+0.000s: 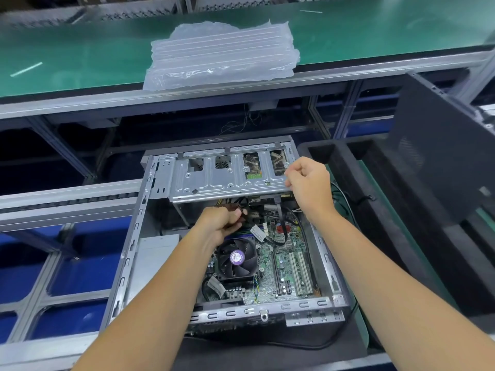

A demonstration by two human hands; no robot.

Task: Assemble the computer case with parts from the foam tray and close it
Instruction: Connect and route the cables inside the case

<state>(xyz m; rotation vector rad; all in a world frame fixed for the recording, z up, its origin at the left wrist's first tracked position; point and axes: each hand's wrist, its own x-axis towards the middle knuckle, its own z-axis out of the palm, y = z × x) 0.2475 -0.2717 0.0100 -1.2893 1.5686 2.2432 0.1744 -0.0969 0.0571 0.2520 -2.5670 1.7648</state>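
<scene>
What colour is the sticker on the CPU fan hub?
Purple, on the fan hub; the head view shows it.

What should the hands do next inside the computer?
Probably the left hand should push the cables it pinches down clear of the drive cage, while the right hand keeps gripping the cage's right edge. The cage sits raised over the open case, and the cables bunch right below it, so they might get caught if it comes down.
</scene>
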